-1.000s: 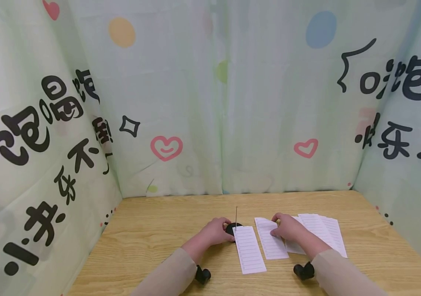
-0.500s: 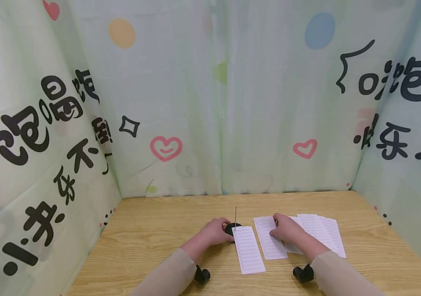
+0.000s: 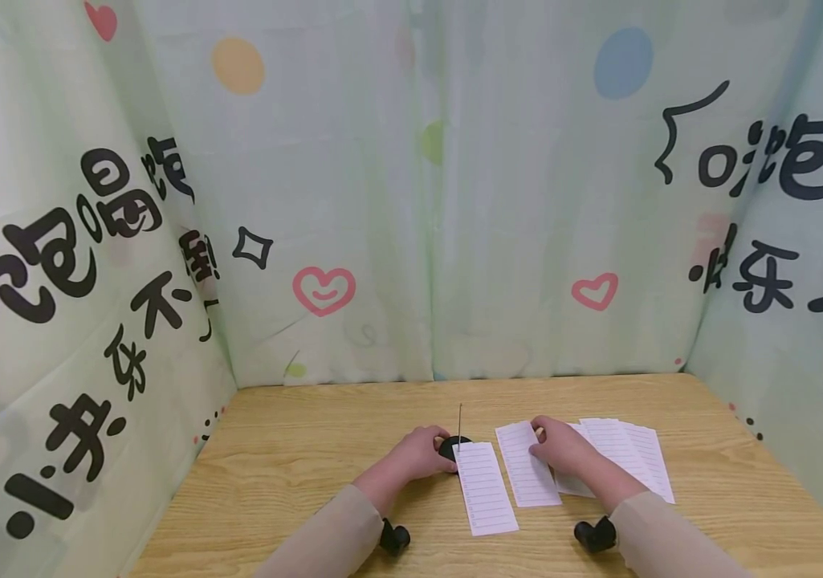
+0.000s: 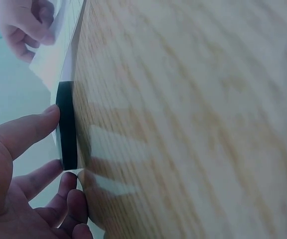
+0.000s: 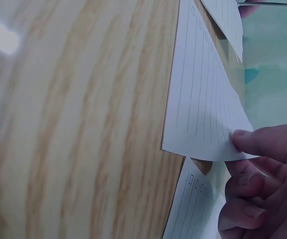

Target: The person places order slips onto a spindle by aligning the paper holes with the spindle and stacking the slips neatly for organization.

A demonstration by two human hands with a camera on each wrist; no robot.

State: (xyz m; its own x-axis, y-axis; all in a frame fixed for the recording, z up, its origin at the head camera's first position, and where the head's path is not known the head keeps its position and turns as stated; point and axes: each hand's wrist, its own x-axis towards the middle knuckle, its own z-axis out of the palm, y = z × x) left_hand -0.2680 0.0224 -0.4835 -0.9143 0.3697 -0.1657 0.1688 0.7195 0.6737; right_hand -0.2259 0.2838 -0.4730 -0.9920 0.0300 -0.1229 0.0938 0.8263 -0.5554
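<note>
My left hand (image 3: 421, 451) holds the round black base (image 3: 447, 450) of a paper spike, whose thin metal rod stands upright. In the left wrist view the thumb lies on the base (image 4: 67, 127) and the fingers reach its other side. A white lined slip (image 3: 486, 491) overlaps the base at its top end. To the right, my right hand (image 3: 561, 446) pinches the upper right edge of a second lined slip (image 3: 527, 475). The right wrist view shows the thumb on that slip (image 5: 203, 107), its gripped edge bent up, other fingers curled below.
More lined slips (image 3: 613, 441) lie fanned and overlapping on the wooden table (image 3: 295, 449), right of and partly behind the right hand. Printed curtains (image 3: 382, 193) enclose the table at the back and sides. A black camera mount sits on each wrist.
My right hand has shifted slightly at the slip's edge, its thumb now nearer that edge. The left hand and spike stay in place.
</note>
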